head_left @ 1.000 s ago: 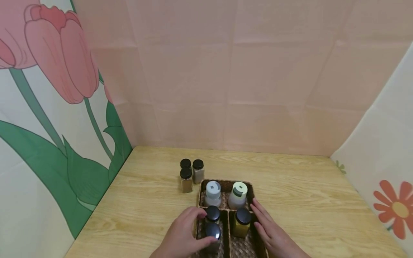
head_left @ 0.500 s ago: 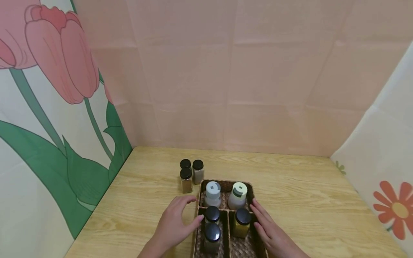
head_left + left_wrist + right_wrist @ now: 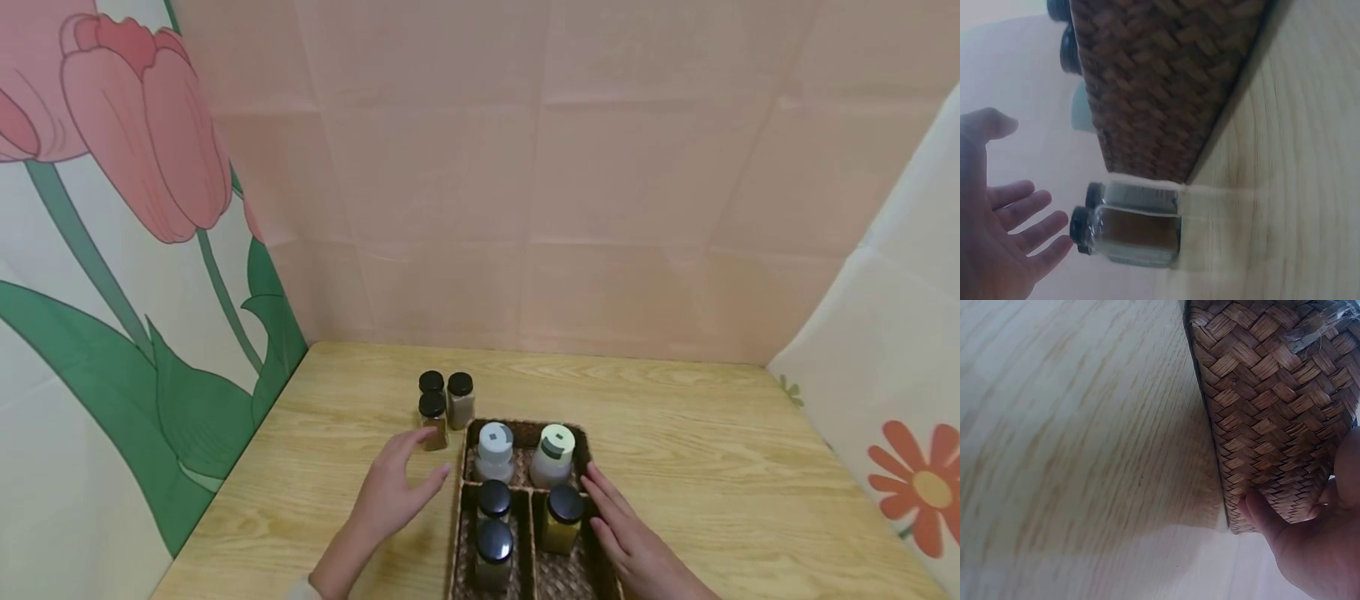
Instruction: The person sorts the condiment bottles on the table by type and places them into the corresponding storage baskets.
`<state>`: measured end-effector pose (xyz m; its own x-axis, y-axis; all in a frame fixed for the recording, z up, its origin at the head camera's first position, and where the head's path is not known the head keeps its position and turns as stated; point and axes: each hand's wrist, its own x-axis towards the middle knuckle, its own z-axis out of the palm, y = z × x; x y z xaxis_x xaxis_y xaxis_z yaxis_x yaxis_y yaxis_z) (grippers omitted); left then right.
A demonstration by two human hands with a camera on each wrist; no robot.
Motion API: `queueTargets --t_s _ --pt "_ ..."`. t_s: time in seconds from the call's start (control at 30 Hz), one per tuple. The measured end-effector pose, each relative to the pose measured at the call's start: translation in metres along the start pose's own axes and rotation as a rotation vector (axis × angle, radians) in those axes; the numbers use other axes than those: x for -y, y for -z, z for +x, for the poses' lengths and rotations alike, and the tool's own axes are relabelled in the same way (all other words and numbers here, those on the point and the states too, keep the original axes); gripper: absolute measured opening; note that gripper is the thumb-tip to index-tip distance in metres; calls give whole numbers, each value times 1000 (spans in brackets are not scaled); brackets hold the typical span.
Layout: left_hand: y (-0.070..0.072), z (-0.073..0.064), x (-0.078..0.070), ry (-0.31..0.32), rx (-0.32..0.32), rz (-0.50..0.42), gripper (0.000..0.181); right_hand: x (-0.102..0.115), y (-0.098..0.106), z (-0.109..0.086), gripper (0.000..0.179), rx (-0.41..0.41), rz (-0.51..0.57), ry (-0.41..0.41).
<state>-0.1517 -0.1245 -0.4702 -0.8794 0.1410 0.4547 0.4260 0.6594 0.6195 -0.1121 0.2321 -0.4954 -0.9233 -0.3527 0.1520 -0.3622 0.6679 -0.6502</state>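
A brown woven basket with compartments stands on the table. My left hand is to its left, thumb and fingers spread with nothing between them, close to the front jar of a group of small black-capped spice jars. In the left wrist view the fingers of my left hand are near the black cap of a glass jar of brown contents. My right hand rests its extended fingers on the basket's right side. In the right wrist view a fingertip of my right hand touches the woven outer wall.
In the basket's back compartment are a white-capped bottle and a pale-green-capped bottle. Two black-capped jars occupy the front left compartment; a yellow jar sits front right. A pink cloth hangs behind the wooden table.
My left hand has let go of the front jar in the left compartment, moved out over the basket's left edge and forward toward the spice jars. My right hand has stayed in place.
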Motion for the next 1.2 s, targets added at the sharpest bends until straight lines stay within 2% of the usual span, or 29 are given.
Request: queueTargets --t_s 0.23,0.47,0.73,1.03,1.2 --pt "-3 12 15 55 -2 -40 58 2 2 0 53 31 -8 -49" --pt "-6 22 28 101 -3 -60 60 2 0 -1 51 -11 -30 2" --pt "-10 32 40 108 -30 -123 57 4 2 1 52 33 -32 -68" --pt "-14 40 50 145 -23 -176 62 2 1 -1 51 -6 -20 -2" --pt "-19 44 60 175 -4 -202 64 2 1 -1 51 -8 -13 -1"
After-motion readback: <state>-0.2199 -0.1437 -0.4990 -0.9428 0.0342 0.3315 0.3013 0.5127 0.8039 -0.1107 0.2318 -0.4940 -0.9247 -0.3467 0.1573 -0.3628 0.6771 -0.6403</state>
